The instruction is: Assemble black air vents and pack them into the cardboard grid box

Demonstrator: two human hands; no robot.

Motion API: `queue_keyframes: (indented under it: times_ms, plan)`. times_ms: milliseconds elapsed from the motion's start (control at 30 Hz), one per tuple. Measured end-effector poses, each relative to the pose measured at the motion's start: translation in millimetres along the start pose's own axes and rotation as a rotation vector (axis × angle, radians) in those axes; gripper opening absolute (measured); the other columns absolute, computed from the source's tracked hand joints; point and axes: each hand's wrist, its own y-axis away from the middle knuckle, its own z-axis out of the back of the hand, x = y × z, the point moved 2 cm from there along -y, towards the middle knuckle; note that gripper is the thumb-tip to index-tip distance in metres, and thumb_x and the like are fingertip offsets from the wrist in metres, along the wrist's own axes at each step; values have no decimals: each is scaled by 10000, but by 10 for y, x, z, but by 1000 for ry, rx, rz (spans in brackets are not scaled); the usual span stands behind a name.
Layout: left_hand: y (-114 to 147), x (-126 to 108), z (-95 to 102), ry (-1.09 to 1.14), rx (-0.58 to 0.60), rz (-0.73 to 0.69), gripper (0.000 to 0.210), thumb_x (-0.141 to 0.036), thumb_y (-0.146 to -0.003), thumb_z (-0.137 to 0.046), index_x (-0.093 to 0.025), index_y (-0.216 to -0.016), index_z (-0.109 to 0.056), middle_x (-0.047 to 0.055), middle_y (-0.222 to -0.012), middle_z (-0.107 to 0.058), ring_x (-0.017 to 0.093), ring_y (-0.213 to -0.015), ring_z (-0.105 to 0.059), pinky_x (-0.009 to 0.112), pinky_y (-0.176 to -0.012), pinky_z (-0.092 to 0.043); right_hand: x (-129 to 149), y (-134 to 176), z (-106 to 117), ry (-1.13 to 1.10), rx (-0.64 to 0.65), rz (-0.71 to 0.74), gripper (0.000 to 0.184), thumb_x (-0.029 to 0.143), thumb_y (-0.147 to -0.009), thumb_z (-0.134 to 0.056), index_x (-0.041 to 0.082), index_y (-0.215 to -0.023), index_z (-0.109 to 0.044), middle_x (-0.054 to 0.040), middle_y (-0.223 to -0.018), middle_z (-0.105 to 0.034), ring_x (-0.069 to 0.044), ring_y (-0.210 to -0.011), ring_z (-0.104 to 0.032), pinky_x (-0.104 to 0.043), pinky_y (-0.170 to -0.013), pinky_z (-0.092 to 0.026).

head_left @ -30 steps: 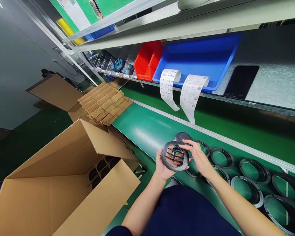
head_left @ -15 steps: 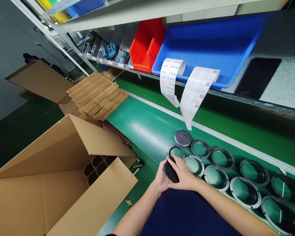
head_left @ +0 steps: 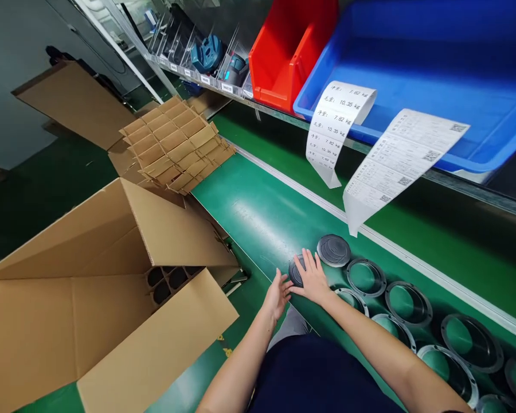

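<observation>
On the green work surface (head_left: 258, 223), a round black cap (head_left: 295, 274) lies flat over the spot of the nearest ring-shaped part. My right hand (head_left: 313, 281) rests on this cap with fingers spread, hiding part of it. Close by its left side, my left hand (head_left: 277, 297) is off the cap or just at its edge, fingers apart and nothing in them. Another black cap (head_left: 334, 250), with curved lines on its face, sits behind my right hand. Several open black cylinders with flanged rims, such as this ring (head_left: 350, 275), stand in two rows to the right.
A large open carton (head_left: 107, 327) with cardboard dividers and dark round items stands left. Behind it lies a stack of cardboard dividers (head_left: 172, 143). The shelf above holds a red bin (head_left: 275, 94) and a blue tray (head_left: 395, 74); printed label strips (head_left: 327, 137) hang over its edge.
The black cap held between both hands is now down flat where the nearest open ring stood. My hands have parted, the right one flat on top. The view has shifted closer to the shelf.
</observation>
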Motion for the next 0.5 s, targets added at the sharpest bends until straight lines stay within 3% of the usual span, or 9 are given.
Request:
queue_keyframes:
  times_ms: [67, 167, 267, 367, 433, 500]
  plan:
    - [-14, -82, 212, 16, -127, -61, 727, -753, -843, -446, -180, -1277, -561, 131, -1163, -664, 262, -1150, -585, 364, -944, -431, 100, -115, 102, -35, -58, 22, 893, 685, -917, -425, 138, -1586, -200, -209, -1636, -140, -364, -1513, -108, -563, -1204, -60]
    - [-37, -124, 492, -43, -298, -241, 666, -723, -822, -466, -157, -1142, -613, 161, -1115, -683, 291, -1117, -627, 431, -960, -464, 213, -224, 156, -69, -108, 36, 758, 578, -987, -347, 159, -1594, -170, -153, -1646, -153, -313, -1519, -121, -543, -1219, -67]
    - [-68, -119, 524, -151, -370, -373, 567, -648, -797, -495, -159, -1051, -627, 179, -1131, -671, 326, -1129, -621, 513, -1026, -439, 236, -300, 51, -87, -36, 81, 689, 534, -1003, -342, 153, -1572, -263, -164, -1622, -237, -298, -1503, -197, -533, -1222, -102]
    - [-80, -146, 250, -319, -313, -531, 478, -430, -677, -690, -201, -1095, -660, 163, -1326, -602, 356, -1340, -465, 525, -1187, -264, 59, -351, 65, -76, 3, 61, 595, 409, -1004, -351, 166, -1547, -332, -143, -1625, -242, -286, -1504, -194, -543, -1216, -127]
    - [-70, -148, -73, -704, -151, -693, 751, -294, -556, -795, -253, -1283, -608, 150, -1550, -407, 413, -1483, -227, 603, -1223, -79, -210, -303, 197, -53, -34, -65, 626, 336, -947, -419, 169, -1544, -336, -153, -1636, -198, -328, -1502, -180, -589, -1192, -160]
    - [-94, -87, -422, -1227, 77, -803, 1103, -251, -473, -870, -337, -1473, -411, 143, -1669, -109, 493, -1505, -8, 773, -1124, 41, -592, -181, 302, -44, -56, -220, 765, 340, -844, -528, 196, -1559, -298, -193, -1645, -98, -415, -1481, -193, -652, -1125, -243]
